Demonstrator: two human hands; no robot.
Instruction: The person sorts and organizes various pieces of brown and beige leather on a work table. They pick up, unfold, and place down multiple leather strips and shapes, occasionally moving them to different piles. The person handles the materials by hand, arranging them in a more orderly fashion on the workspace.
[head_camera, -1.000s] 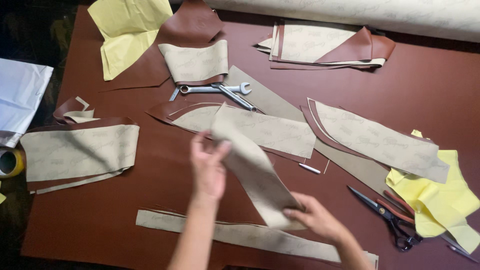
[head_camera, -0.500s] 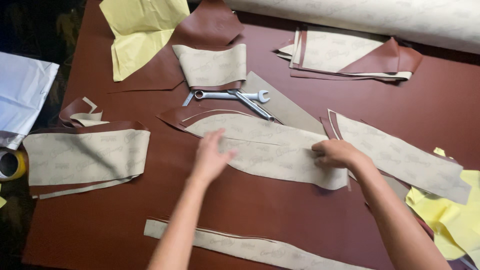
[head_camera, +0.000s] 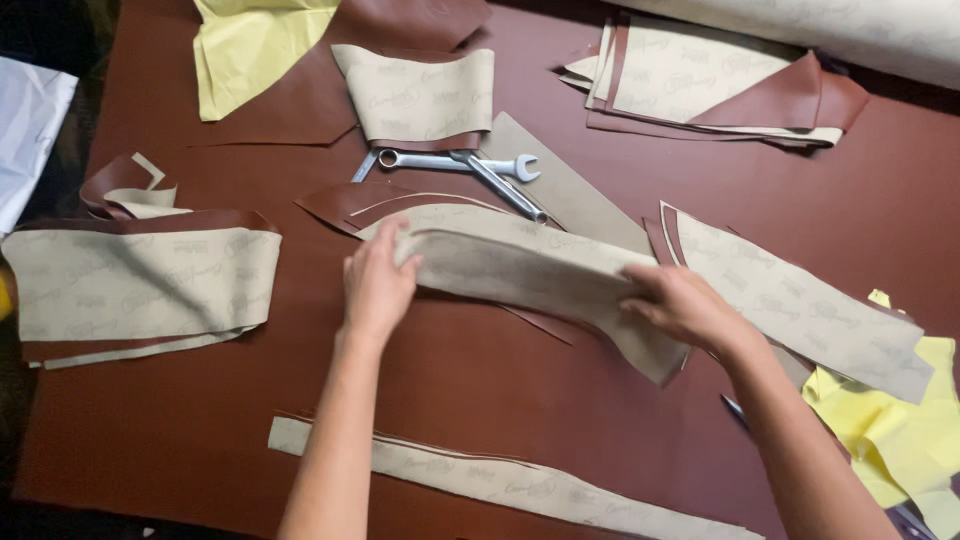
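Head view: the left hand (head_camera: 375, 285) lies on the left end of a long curved beige panel (head_camera: 520, 265), fingers close together, curled over its upper edge and pinching it. The right hand (head_camera: 680, 300) holds the panel near its right end, fingers bent over the top face (the thumb is hidden, so how firm that grip is cannot be told). The panel sits at the middle of the brown leather sheet (head_camera: 500, 390) that covers the table, overlapping brown cut pieces (head_camera: 345, 205) beneath it. Two wrenches (head_camera: 470, 170) lie just behind, near its far edge. A long beige strip (head_camera: 500, 480) lies near the front edge, well apart from both hands. Risk, as judged: shifting the panel could drag the loose pieces underneath out of place or catch a wrench; the limp material may also crease between the two grips.
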